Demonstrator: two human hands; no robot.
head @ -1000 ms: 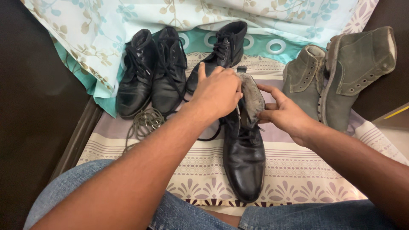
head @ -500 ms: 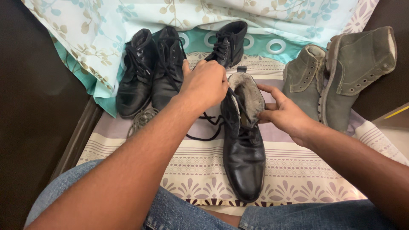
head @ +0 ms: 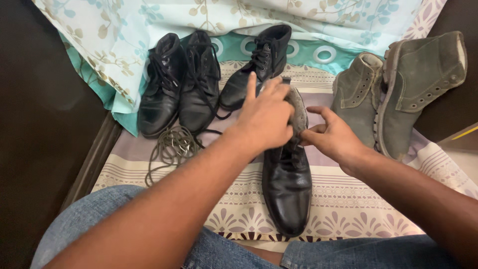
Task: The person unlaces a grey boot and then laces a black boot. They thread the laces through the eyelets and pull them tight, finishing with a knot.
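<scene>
Nearby: black boots [head: 199,82] | grey boots [head: 398,94] | loose laces [head: 172,147] | curtain [head: 199,20]

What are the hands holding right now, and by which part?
Both hands are on the black boot at its open, lined collar: the left hand lies over the top, and the right hand pinches the collar's right edge.

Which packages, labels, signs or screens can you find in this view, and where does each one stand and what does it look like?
None in view: no package, label, sign or screen shows. The left hand and right hand are at the collar of a black boot on a patterned sheet, with other boots beyond.
</scene>
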